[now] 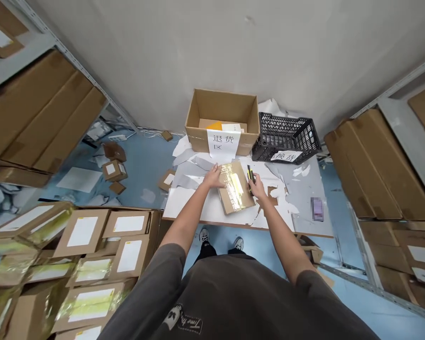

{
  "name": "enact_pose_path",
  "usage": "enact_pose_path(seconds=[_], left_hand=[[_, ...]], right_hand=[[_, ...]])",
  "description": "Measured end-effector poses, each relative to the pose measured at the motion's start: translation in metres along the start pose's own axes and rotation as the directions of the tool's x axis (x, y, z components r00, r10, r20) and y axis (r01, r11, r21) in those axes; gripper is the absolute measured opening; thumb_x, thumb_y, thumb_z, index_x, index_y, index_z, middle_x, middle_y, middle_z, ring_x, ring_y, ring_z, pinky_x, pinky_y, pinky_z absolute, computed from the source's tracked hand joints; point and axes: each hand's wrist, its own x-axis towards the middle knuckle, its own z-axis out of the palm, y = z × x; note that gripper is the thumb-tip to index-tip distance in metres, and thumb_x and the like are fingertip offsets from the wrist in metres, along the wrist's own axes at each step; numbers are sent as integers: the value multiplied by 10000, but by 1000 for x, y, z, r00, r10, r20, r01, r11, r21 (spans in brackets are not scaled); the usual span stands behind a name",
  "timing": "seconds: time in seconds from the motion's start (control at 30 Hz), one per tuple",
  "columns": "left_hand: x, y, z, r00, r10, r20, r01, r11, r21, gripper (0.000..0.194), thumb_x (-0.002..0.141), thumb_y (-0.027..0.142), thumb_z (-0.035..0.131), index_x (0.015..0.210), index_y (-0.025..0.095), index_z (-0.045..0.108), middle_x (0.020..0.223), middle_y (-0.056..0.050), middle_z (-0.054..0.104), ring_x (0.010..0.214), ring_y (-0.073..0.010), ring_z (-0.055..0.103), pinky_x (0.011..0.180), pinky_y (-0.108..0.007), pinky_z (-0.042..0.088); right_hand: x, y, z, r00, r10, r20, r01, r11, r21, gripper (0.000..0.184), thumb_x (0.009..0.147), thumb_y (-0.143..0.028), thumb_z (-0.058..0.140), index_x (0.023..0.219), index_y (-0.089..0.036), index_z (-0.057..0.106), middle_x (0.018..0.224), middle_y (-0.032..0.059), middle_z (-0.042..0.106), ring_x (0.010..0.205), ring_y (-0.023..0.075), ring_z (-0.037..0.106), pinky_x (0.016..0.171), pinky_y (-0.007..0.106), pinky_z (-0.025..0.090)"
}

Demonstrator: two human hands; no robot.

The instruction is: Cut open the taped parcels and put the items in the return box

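A taped cardboard box lies at a slight tilt on the table, with shiny yellowish tape and a white label on its top. My left hand rests against the box's left edge, its thumb reaching over the top and its fingers apart. At the box's right side, my right hand is closed round a black and yellow box cutter, which points away from me. I cannot make out whether its blade is out.
Behind stand an open carton with a paper sign and a black plastic crate. Torn paper covers parts of the table. A purple item lies at the right. Many parcels are piled lower left; shelves with cartons flank both sides.
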Motion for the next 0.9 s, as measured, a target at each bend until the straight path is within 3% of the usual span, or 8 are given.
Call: enact_pose_path(seconds=[0.13,0.3,0.53,0.73,0.9], left_hand=[[4,3,3,999,-36,6,36,999,33,1500,617,740,937,1765,198,138,1818,-192,190,1682,-391,170,1332,-461,267],[-15,13,22,980,-191,-50,192,981,12,1446,655,763,912,1764,220,159,1809,-197,213,1673,-413,172,1310,-530,301],[-28,11,31,976,-214,-47,213,977,-24,1389,735,777,856,1773,211,126,1834,-175,121,1695,-379,113,1298,-496,351],[-34,5,26,992,-125,19,125,992,14,1371,785,808,786,1780,199,67,1845,-146,-7,1704,-371,-14,1293,-501,360],[-34,5,23,990,-131,61,128,990,53,1332,823,866,692,1783,208,46,1844,-137,-39,1704,-367,-42,1290,-518,358]], right_hand=[[29,-52,31,988,-60,139,78,989,-124,531,1056,-345,381,1566,-195,395,1173,84,782,1023,248,739,922,338,565],[50,-72,57,969,-60,238,141,929,-341,511,1073,-320,419,1559,-168,464,1409,144,717,1243,290,690,1037,373,529],[46,-88,61,953,-45,300,199,839,-506,529,1130,-368,375,1626,-191,414,1351,153,749,1198,304,716,1035,384,513],[42,-112,67,941,19,338,203,768,-608,528,1133,-296,345,1641,-158,388,1335,199,751,1209,320,722,1053,410,500],[48,-129,68,919,61,389,234,711,-663,613,1058,-254,545,1633,-100,397,1386,259,715,1290,328,699,1089,396,486]])
